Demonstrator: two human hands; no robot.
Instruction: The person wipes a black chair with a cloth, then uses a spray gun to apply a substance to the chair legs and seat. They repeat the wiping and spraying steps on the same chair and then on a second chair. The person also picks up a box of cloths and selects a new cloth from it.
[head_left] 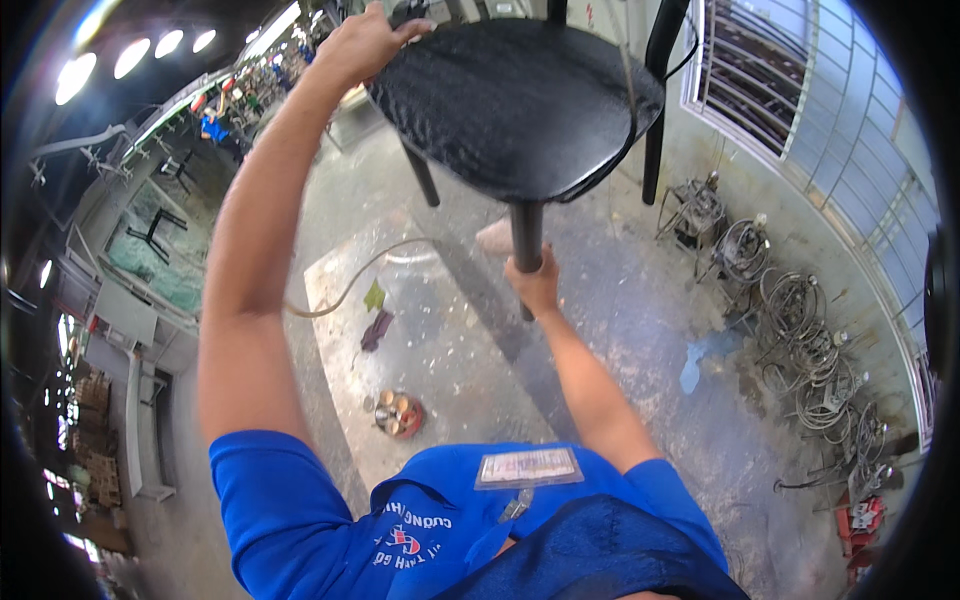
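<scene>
A black chair (520, 100) with a round, glossy seat is held up in front of me, its legs pointing down. My right hand (535, 282) is wrapped round the chair's front leg (526, 232), below the seat. At the seat's far left edge, my left hand (365, 45) is closed, its thumb reaching over the rim side. A small dark object (408, 12) shows beside those fingers; its kind is unclear, and part of the grip is hidden. A thin hose (365, 275) curves from behind my left forearm across a grey board below.
On the floor lies a pale, paint-spotted board (430, 340) bearing a tin with several small cups (398, 414), a green scrap (374, 295) and a dark rag (376, 331). Coiled hoses and pots (800, 320) line the right wall. Another black chair (157, 235) stands at left.
</scene>
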